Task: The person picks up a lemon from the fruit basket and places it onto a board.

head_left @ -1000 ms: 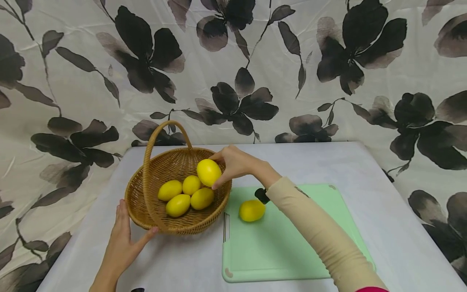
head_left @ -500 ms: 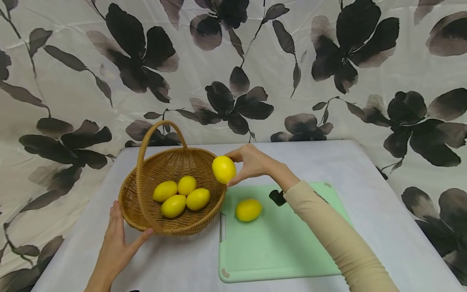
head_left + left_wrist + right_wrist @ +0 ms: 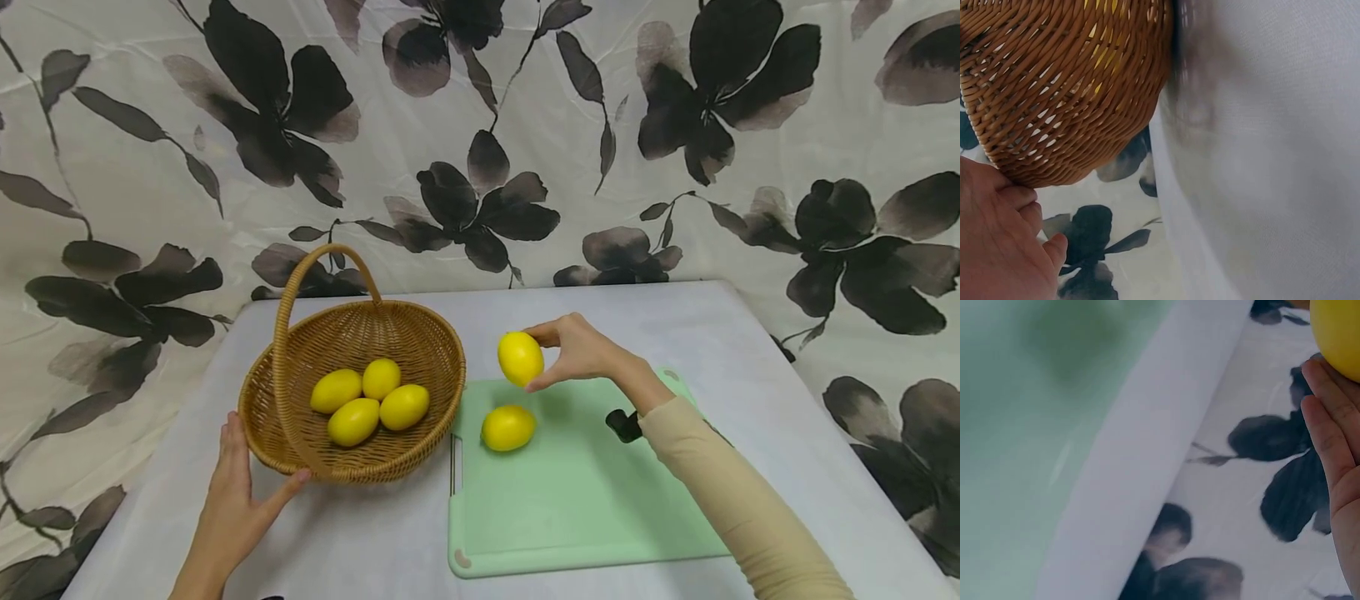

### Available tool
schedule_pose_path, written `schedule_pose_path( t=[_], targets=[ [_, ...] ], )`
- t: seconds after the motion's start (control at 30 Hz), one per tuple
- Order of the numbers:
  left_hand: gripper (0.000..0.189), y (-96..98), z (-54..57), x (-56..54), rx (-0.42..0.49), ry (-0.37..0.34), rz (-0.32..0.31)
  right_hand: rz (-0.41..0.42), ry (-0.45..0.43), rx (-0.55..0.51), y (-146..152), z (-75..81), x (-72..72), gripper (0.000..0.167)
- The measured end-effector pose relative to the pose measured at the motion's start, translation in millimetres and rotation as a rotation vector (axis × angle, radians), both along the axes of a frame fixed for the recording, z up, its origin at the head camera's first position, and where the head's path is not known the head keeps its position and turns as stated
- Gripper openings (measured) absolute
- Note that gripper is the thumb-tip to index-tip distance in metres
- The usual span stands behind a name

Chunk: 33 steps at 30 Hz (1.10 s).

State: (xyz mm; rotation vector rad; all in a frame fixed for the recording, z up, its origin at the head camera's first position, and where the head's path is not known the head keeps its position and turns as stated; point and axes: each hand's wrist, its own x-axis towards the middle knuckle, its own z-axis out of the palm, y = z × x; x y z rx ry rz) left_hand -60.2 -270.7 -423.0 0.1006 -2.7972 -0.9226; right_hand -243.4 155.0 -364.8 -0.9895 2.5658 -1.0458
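My right hand (image 3: 581, 354) pinches a yellow lemon (image 3: 520, 358) between thumb and fingers, above the far left part of the green cutting board (image 3: 585, 508). In the right wrist view, the lemon (image 3: 1340, 337) shows at the upper right corner by the fingers. Another lemon (image 3: 508, 428) lies on the board just below. To the left is a brown wicker basket (image 3: 367, 477) with an arched handle, tilted toward me, with several lemons (image 3: 353, 422) inside. My left hand (image 3: 232, 508) supports its near left side, thumb at the rim, fingers extended along the wall.
A white cloth (image 3: 360, 542) covers the table. Behind it hangs a white curtain (image 3: 480, 75) with dark flower prints. A small black object (image 3: 623, 426) is at the right wrist, beside the beige sleeve (image 3: 720, 483).
My right hand has carried the lemon out of the basket, over its right rim and rightward above the board. My left hand has kept its place at the basket.
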Motion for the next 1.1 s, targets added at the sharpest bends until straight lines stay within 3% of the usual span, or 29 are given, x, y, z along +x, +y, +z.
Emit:
schedule_pose_path(
  t=[0.33,0.7,1.1],
  targets=[
    [0.113,-2.6,1.6,1.4,0.002,-0.019,0.007,-0.067,-0.038,0.009,42.9,-28.9,12.0,0.079],
    [0.113,-2.0,0.8,0.8,0.012,-0.01,0.004,-0.068,-0.111,0.051,52.2,-62.0,25.9,0.08],
    [0.112,-0.7,0.2,-0.5,0.008,-0.039,0.01,-0.018,-0.046,0.122,56.9,-79.6,29.5,0.079]
  ],
)
